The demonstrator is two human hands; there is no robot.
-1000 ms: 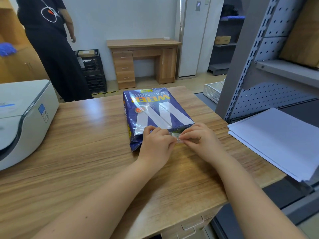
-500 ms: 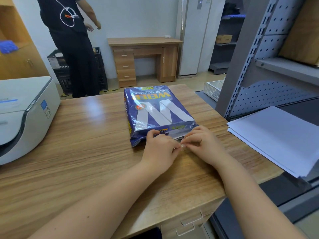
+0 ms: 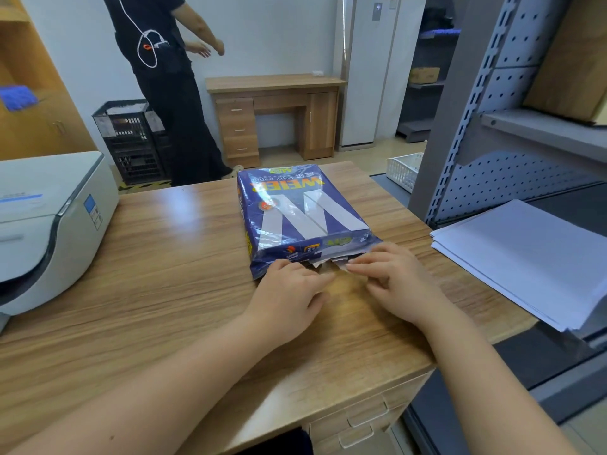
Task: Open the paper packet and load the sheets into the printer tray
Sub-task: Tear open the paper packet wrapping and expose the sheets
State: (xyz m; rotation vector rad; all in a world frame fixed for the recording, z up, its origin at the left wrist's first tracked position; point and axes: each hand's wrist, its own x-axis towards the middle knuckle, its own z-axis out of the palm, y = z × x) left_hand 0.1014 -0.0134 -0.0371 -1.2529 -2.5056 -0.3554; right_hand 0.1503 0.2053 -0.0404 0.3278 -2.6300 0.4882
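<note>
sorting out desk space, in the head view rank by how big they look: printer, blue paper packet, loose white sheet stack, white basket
1. printer, cut off at the frame edge
2. loose white sheet stack, also cut off, so the top two are unsure
3. blue paper packet
4. white basket, farther away

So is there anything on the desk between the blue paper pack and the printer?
No. The desk between the paper packet and the printer shows only bare wood. Both hands, left hand and right hand, are at the packet's torn near end.
</note>
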